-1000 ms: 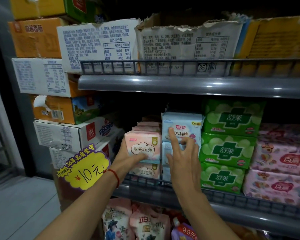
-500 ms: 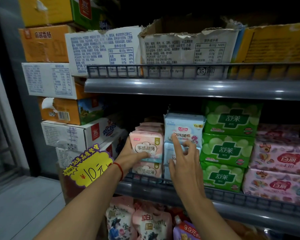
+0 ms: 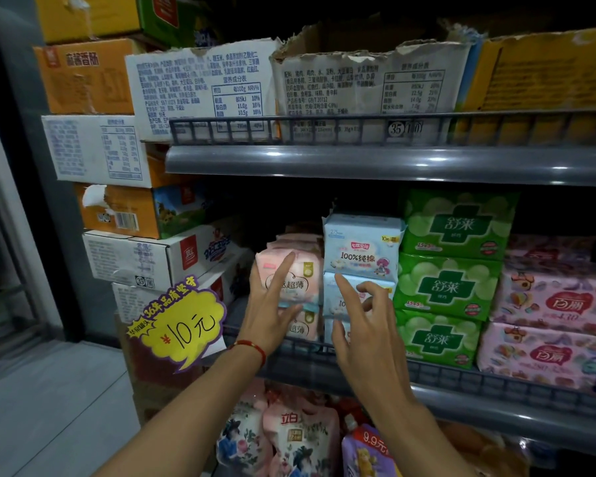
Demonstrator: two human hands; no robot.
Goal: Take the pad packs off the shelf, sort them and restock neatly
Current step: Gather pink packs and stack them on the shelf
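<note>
under the left hand [image 3: 268,313] sits the pink pad pack [image 3: 289,282], fingers spread flat on its face; the right hand [image 3: 362,325], relaxed and holding nothing, points at the blue pad packs [image 3: 360,251] just beyond its fingertips. restocking looks nearly finished; next, judge alignment and nudge fronts flush.

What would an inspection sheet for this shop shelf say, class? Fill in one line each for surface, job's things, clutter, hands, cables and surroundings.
Surface: grey middle shelf with a low wire rail along the front.
Job's things: pink pad packs, blue pad packs, green packs and pink patterned packs, all stacked.
Clutter: yellow price tag at the shelf's left end.
Hands: left hand rests straight fingers on a pink pack; right hand points at the blue stack, no grip.
Cables: nothing seen.
Surroundings: cartons stacked left and above.
</note>
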